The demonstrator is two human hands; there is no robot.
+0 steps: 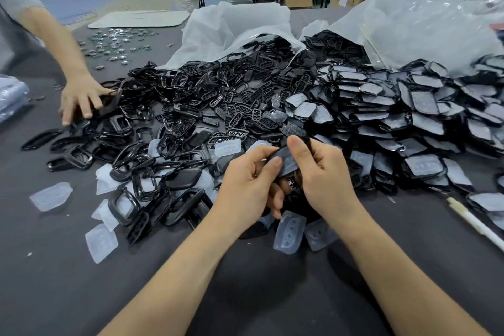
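Above the dark table [81,267], left hand [245,185] and right hand [321,172] both pinching black shell [286,159], long axis tilted up-right

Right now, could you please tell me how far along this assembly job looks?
Looks done: a stacked heap of padded shells on the right. In hand: the left hand and right hand both pinch one black shell. Left: many loose black frames and clear pads on the table, plus more spilling from a white bag.

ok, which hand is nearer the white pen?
Right. The right hand is left of the white pen; the left hand is farther left. Both grip one black shell.
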